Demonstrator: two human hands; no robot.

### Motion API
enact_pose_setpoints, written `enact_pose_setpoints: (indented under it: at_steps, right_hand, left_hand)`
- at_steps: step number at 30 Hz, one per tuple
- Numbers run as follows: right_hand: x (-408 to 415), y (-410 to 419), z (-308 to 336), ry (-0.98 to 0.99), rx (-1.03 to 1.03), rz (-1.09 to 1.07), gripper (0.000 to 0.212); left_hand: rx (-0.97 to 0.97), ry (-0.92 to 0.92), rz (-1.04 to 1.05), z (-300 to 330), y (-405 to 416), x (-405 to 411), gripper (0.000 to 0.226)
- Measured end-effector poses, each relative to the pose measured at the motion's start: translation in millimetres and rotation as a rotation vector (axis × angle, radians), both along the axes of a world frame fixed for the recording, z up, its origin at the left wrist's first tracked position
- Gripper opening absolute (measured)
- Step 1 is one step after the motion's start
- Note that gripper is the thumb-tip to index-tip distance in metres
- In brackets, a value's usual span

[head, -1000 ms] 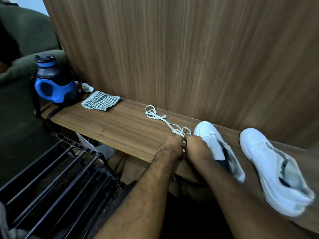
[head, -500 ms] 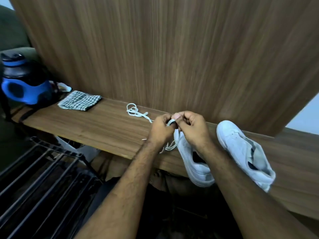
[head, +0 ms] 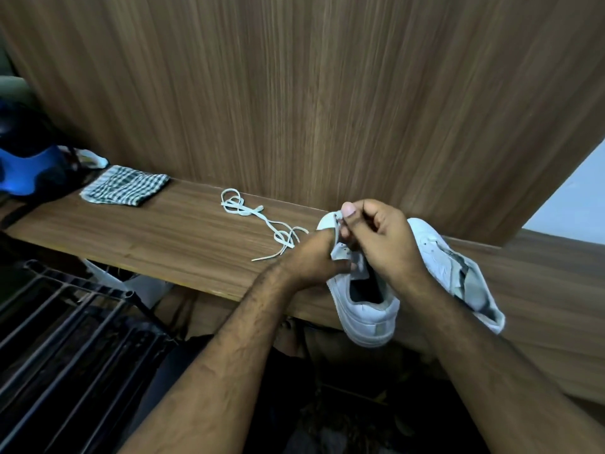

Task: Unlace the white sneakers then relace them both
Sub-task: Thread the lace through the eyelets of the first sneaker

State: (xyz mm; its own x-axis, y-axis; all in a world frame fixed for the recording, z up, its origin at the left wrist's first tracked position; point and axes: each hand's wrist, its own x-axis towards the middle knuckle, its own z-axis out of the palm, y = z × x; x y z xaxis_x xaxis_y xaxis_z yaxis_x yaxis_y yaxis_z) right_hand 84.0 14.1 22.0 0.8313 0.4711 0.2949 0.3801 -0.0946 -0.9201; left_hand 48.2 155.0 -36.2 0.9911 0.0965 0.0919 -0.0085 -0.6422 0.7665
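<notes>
The counter [head: 163, 237] carries my two sneakers: one [head: 458, 273] lies at the right, the other [head: 370, 316] overhangs the front edge. My left hand [head: 314, 257] grips that nearer sneaker's side, and my right hand [head: 383, 237] pinches a lace end [head: 337, 229] above its eyelets. A loose lace [head: 262, 221] lies just left of them.

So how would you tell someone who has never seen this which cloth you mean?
Start at the long wooden shelf that runs along the wood-panelled wall and follow it to its left end. There, just right of the blue jug, lies the folded cloth, flat on the shelf. Its green-and-white check sets it apart from the plain white loose lace and sneakers further right.
</notes>
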Motion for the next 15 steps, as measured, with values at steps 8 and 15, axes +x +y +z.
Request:
enact_pose_setpoints:
  at_steps: [8,15]
  right_hand:
    - [21.5,-10.0,6.6,-0.680,-0.267,-0.259,0.010]
    - [23.4,4.4,-3.7,-0.203,-0.438,0.135,0.075]
  left_hand:
    - [-0.167,-0.133,0.299,14.0,13.1,0.8,0.020]
    - [-1.012,-0.244,0.161,36.5,1.4,-2.6,0.023]
